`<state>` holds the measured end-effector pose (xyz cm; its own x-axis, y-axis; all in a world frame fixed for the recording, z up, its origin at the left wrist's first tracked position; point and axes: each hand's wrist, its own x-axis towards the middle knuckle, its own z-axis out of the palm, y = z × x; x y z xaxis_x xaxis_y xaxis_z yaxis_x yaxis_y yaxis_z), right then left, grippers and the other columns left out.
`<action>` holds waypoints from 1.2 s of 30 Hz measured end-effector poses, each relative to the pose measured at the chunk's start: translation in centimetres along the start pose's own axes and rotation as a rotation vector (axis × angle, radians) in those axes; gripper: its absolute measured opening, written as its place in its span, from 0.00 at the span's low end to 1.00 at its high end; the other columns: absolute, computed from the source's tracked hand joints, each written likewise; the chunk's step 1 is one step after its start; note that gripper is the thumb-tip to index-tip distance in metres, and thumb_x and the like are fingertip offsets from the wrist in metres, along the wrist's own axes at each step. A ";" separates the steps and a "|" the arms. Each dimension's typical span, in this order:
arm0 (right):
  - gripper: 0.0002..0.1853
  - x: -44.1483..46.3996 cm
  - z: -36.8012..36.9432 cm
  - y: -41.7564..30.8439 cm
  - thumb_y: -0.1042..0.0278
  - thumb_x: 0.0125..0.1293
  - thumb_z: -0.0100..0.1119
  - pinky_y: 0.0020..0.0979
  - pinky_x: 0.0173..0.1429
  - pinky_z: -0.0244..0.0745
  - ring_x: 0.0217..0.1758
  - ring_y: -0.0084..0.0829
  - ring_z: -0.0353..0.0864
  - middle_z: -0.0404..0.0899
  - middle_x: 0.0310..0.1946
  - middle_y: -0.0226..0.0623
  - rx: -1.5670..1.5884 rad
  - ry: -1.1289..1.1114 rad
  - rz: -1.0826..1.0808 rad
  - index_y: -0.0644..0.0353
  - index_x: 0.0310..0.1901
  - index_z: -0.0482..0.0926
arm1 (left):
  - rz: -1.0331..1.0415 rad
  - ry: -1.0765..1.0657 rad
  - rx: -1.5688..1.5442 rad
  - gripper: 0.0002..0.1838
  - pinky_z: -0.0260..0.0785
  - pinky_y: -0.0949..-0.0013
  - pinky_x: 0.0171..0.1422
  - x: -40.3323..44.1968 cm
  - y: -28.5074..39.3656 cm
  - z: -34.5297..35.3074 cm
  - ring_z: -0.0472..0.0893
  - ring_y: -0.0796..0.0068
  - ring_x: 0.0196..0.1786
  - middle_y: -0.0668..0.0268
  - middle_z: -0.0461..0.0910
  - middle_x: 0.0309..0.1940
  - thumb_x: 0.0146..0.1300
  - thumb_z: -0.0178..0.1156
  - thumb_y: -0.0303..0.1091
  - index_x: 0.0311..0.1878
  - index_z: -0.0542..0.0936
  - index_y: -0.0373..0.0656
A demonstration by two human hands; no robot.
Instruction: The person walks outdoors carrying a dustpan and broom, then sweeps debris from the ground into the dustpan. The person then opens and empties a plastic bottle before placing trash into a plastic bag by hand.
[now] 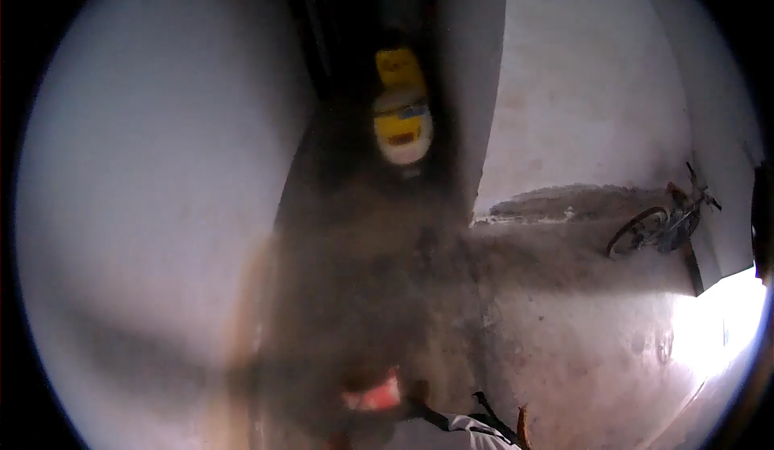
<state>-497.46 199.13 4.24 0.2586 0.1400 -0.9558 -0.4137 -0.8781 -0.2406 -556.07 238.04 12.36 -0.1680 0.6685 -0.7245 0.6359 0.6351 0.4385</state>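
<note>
Showing near the bottom edge of the head view are a blurred red item (383,394) and, to its right, a white-and-black item (482,430), too unclear to name. Neither hand can be made out, so how open each is and whether it holds anything I cannot tell. Farther up, a yellow-and-white object (402,124) shows against a dark recess, while a bicycle (679,216) stands at right near a bright opening (717,329).
</note>
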 end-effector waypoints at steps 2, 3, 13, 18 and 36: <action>0.14 -0.1 0.2 -0.3 0.56 0.62 0.67 0.39 0.39 0.77 0.34 0.31 0.82 0.85 0.32 0.33 0.062 0.016 -0.023 0.59 0.39 0.85 | 0.075 -0.014 0.084 0.17 0.65 0.62 0.24 2.5 0.3 0.8 0.72 0.68 0.18 0.65 0.73 0.19 0.74 0.53 0.49 0.46 0.80 0.44; 0.14 -0.2 0.1 -0.2 0.56 0.62 0.66 0.39 0.39 0.77 0.34 0.31 0.82 0.85 0.32 0.33 0.094 0.022 -0.030 0.59 0.39 0.85 | 0.132 -0.019 0.140 0.17 0.65 0.62 0.24 3.8 0.6 1.0 0.72 0.68 0.18 0.65 0.73 0.19 0.75 0.52 0.49 0.46 0.80 0.44; 0.12 2.7 -2.7 9.6 0.57 0.63 0.66 0.38 0.36 0.77 0.31 0.32 0.81 0.84 0.30 0.34 0.401 0.076 0.014 0.58 0.40 0.85 | 0.030 -0.328 -0.014 0.18 0.64 0.62 0.23 12.4 12.9 10.0 0.67 0.72 0.18 0.70 0.70 0.18 0.72 0.55 0.54 0.41 0.78 0.48; 0.12 3.3 -2.8 22.2 0.58 0.64 0.66 0.38 0.35 0.77 0.30 0.32 0.81 0.83 0.30 0.34 0.558 0.102 0.073 0.57 0.41 0.85 | 0.070 -0.287 -0.065 0.23 0.56 0.65 0.19 6.6 19.1 17.0 0.64 0.74 0.16 0.71 0.65 0.15 0.69 0.55 0.60 0.31 0.75 0.49; 0.17 1.5 -6.2 27.8 0.67 0.70 0.60 0.35 0.30 0.80 0.33 0.30 0.79 0.78 0.33 0.33 1.469 0.308 0.018 0.59 0.58 0.77 | 0.171 -0.533 0.491 0.22 0.55 0.64 0.23 -6.0 45.8 55.5 0.57 0.77 0.14 0.76 0.59 0.12 0.67 0.58 0.56 0.27 0.74 0.48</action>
<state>-503.21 172.08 -2.85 0.3354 -0.1283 -0.9333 -0.8540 0.3770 -0.3587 -484.12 241.58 7.25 0.2724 0.3848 -0.8819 0.9049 0.2090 0.3707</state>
